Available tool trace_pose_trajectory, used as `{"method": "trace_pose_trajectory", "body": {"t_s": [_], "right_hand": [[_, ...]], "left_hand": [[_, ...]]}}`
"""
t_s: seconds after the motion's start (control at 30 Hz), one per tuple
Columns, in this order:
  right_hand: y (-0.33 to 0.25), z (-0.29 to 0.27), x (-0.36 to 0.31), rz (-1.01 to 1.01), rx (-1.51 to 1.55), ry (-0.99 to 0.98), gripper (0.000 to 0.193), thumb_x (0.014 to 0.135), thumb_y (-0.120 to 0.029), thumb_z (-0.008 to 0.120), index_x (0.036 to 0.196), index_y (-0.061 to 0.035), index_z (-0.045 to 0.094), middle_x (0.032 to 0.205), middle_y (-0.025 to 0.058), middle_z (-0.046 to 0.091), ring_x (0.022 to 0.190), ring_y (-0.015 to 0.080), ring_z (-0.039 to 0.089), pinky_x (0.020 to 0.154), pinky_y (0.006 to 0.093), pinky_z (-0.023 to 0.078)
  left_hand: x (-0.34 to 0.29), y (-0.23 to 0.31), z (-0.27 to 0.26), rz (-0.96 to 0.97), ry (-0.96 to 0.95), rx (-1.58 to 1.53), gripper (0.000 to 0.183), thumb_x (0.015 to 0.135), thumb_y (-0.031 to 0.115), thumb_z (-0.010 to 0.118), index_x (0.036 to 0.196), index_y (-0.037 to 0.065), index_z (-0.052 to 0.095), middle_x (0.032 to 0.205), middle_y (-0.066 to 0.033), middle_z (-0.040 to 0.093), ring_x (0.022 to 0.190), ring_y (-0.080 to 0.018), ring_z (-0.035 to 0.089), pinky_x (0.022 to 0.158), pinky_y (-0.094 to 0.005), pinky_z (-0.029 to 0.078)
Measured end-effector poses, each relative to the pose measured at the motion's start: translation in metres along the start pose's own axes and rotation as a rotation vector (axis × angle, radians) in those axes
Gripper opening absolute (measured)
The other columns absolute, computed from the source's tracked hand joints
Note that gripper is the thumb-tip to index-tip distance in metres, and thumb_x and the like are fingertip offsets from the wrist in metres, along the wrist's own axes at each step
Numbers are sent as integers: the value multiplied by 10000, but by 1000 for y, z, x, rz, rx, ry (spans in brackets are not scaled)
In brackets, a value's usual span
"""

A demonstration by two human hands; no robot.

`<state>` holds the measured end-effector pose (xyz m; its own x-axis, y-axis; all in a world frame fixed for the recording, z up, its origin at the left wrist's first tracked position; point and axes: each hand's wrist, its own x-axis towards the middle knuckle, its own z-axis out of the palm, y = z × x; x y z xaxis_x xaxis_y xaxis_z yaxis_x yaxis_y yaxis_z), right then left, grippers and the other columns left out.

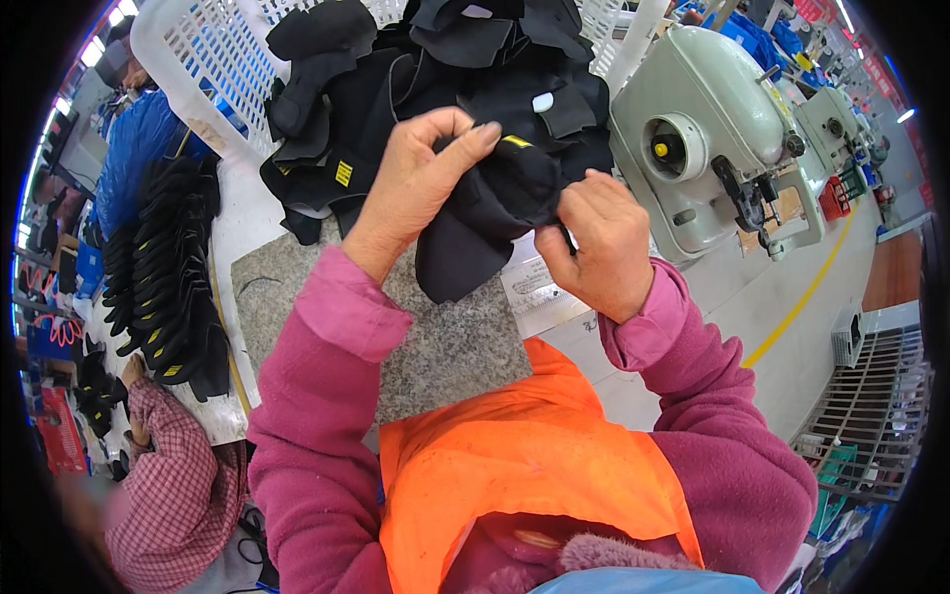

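Observation:
Between my hands, above a grey speckled stone slab (pixel 445 342), is a black padded fabric piece (pixel 473 243). It looks like thick foam-backed cloth, curved like a pouch, with a small yellow label on its upper edge. My left hand (pixel 421 168) pinches that upper edge between thumb and fingers. The fingers of my right hand (pixel 602 243) are curled around the piece's right edge. Just beyond lies a heap of similar black pieces (pixel 346 119), some bearing yellow labels. The inside of the held piece is mostly hidden.
A white plastic basket (pixel 188 45) stands behind the heap. On the right is a grey-green industrial sewing machine (pixel 712 119). Left of the slab, black labelled pieces (pixel 163 257) overlap in a long row. Another person's checked sleeve (pixel 163 475) shows at lower left.

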<state>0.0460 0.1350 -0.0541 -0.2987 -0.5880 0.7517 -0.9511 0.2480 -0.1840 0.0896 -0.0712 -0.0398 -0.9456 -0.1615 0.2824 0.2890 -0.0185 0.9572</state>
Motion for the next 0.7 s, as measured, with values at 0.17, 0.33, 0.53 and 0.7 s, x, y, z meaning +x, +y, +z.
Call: {"method": "trace_pose_trajectory", "body": {"t_s": [0.17, 0.33, 0.53, 0.7], "right_hand": [[8, 11, -5, -46, 111, 79, 215, 627, -14, 720, 816, -23, 617, 730, 97, 564, 704, 310, 582, 718, 420, 485], [9, 29, -30, 33, 212, 17, 206, 665, 28, 684, 857, -6, 619, 758, 112, 585, 710, 320, 588, 663, 409, 473], [5, 42, -38, 111, 281, -16, 144, 725, -2, 672, 844, -15, 592, 764, 135, 601, 725, 346, 602, 667, 422, 478], [8, 35, -41, 107, 239, -30, 127, 729, -19, 678, 819, -25, 589, 751, 128, 598, 717, 338, 597, 678, 419, 473]], "left_hand": [[8, 15, 5, 55, -136, 119, 275, 918, 234, 696, 739, 46, 604, 717, 62, 563, 670, 11, 465, 583, -161, 379], [-6, -22, 6, -371, -22, -457, 200, 954, 202, 638, 822, 52, 634, 802, 24, 642, 689, -28, 573, 629, -188, 478], [-19, -54, -2, -370, -121, -660, 255, 981, 249, 595, 1045, 10, 655, 983, -58, 713, 818, -95, 678, 757, -239, 560], [-20, -48, -18, -502, -76, -659, 303, 979, 266, 599, 1109, -1, 651, 1005, -56, 708, 877, -108, 679, 830, -270, 564]]}}
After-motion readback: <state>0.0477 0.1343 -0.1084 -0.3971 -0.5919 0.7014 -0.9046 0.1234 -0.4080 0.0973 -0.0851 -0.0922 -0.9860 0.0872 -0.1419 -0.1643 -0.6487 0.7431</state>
